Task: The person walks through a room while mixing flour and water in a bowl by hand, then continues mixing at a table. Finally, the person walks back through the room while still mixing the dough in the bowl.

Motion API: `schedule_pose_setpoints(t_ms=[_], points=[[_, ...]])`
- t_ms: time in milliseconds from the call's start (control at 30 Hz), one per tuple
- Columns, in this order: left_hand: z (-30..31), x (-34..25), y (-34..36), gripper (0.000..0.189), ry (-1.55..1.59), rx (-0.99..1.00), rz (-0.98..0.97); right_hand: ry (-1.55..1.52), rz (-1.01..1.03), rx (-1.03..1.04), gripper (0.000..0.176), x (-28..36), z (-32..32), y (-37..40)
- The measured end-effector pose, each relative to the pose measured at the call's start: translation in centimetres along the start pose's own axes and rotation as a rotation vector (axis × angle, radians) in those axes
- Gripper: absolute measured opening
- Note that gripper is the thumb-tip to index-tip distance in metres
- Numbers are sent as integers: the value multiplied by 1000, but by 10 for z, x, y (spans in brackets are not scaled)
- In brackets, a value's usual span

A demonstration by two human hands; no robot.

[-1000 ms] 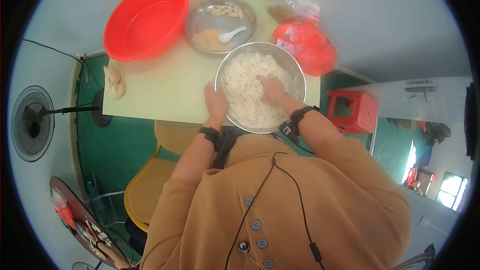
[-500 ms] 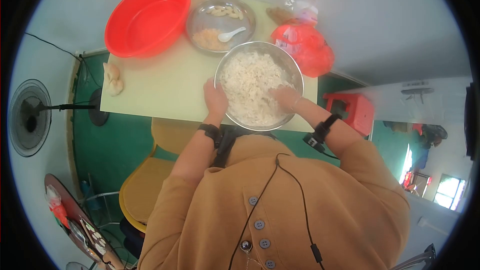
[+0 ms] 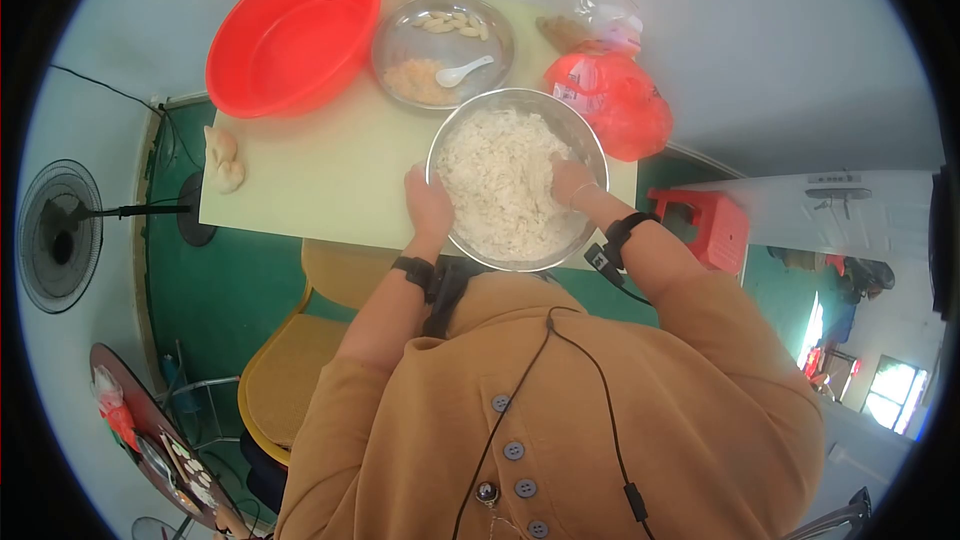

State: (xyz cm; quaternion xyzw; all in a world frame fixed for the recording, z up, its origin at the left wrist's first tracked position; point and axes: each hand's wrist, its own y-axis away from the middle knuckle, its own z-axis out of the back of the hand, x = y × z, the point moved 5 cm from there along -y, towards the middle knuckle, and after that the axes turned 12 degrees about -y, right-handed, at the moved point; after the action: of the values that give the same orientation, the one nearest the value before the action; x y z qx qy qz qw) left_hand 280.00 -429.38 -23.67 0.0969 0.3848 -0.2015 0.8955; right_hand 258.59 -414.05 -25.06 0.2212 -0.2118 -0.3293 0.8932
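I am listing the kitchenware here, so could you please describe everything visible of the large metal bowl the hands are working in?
The large metal bowl is round, shiny and steel-looking, with a thin rim. It stands upright at the near edge of the table, largely filled with a white crumbly mixture. The left hand holds its left rim; the right hand presses into the mixture. A red plastic bag lies by its far-right rim.

Green floor (image 3: 230, 290), pale walls (image 3: 800, 40), standing fan (image 3: 58, 235), red stool (image 3: 705, 225), bright window (image 3: 885, 405).
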Motion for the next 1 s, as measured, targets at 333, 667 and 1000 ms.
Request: schedule_pose_setpoints(t_ms=[333, 667, 1000], points=[[-2, 4, -1, 21, 13, 18, 11, -166, -56, 57, 49, 18, -22, 9], [-2, 3, -2, 24, 9, 14, -14, -210, 142, -187, 43, 3, 38, -8], [3, -3, -3, 28, 8, -8, -63, -391, 44, -129, 53, 92, 32, -97]])
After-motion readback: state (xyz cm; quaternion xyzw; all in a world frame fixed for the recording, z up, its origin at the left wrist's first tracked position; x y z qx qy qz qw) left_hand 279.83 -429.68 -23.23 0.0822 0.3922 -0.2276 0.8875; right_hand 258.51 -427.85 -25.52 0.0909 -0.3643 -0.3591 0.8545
